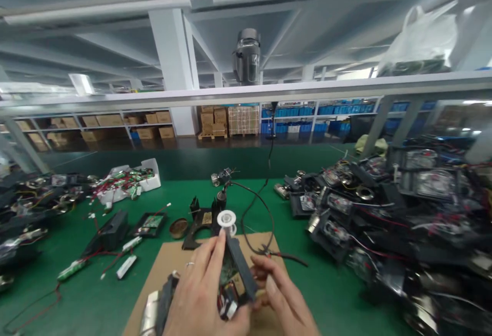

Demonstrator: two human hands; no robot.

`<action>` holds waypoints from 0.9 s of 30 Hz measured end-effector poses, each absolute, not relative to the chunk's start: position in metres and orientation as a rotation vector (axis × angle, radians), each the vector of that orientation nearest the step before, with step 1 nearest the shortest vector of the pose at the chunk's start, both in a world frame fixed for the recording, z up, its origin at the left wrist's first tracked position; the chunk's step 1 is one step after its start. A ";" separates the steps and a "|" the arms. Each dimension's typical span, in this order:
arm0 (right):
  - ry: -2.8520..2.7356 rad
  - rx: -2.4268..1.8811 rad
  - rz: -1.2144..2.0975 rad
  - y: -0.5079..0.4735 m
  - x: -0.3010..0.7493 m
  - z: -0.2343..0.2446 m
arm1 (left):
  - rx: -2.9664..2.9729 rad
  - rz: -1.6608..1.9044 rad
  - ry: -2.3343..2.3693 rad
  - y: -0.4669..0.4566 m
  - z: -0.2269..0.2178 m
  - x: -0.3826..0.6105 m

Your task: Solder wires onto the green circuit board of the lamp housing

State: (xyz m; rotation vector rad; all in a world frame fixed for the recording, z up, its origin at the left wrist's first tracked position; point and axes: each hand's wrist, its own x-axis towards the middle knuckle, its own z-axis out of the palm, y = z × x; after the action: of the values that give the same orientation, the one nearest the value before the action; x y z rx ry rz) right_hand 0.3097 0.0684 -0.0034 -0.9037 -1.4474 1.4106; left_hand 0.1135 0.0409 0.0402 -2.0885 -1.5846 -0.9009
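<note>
Over a cardboard sheet point(165, 259), my left hand point(202, 285) grips a black plastic housing point(241, 269) that stands tilted, with wires and small parts inside it. Curled against the housing's lower right side are the fingers of my right hand point(282, 295); part of their grip is hidden. A silver cylinder on a black part point(151, 310) lies left of my left hand. Just beyond my fingertips are a white spool point(226, 218) and a black stand point(202, 223). Dark-handled pliers point(286, 257) rest beyond my right hand.
Black lamp-like assemblies point(346, 213) are heaped on the right, with more point(42, 192) at far left. A white foam tray point(151, 174) holds wired green parts. A round tin point(179, 228) and a black cable point(265, 208) sit ahead. A shelf point(215, 94) crosses above.
</note>
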 end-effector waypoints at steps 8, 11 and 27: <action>-1.589 -1.014 1.402 0.060 0.313 -0.003 | -2.219 -0.773 -1.872 0.025 -0.026 0.141; -1.680 -1.097 1.349 0.077 0.319 -0.010 | -2.528 -0.736 -1.870 0.015 -0.027 0.127; -2.002 -1.072 1.257 0.106 0.311 -0.035 | -2.323 0.088 -2.181 0.063 0.048 0.076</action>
State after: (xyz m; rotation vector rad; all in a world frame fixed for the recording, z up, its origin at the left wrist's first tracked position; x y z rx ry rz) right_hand 0.3110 0.1065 -0.0352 -1.0724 -2.0025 1.2571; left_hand 0.0761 0.0629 0.0477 -2.3233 -2.1812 0.0884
